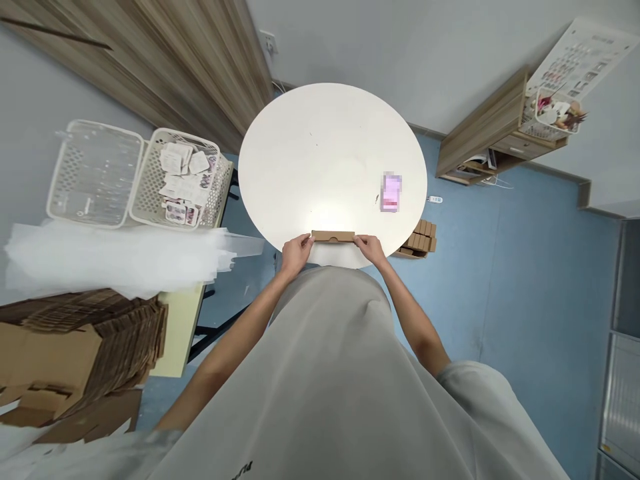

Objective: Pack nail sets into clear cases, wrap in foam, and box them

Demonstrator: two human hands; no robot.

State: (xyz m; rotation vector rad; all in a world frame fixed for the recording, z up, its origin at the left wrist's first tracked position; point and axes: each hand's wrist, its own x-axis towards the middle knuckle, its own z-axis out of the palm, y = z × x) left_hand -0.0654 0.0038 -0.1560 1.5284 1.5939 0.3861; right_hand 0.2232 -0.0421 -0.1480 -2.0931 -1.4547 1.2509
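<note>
A small brown cardboard box (333, 236), long and narrow with a half-round notch in its front side, is at the near edge of the round white table (320, 133). At its left end, my left hand (297, 255) pinches the cardboard between thumb and fingers. My right hand (371, 249) grips the opposite end in the same way. The inside of the box is hidden from above. A pixelated pink and white flat item (391, 193) lies on the table, beyond my right hand.
Left, a side table (175, 333) carries white baskets (137, 180) with small packets, a stack of clear sleeves (115, 260) and flattened cardboard boxes (80, 353). On the right, a carton of small brown boxes (421, 240) stands low by the table, and a wooden cabinet (485, 127) stands against the wall.
</note>
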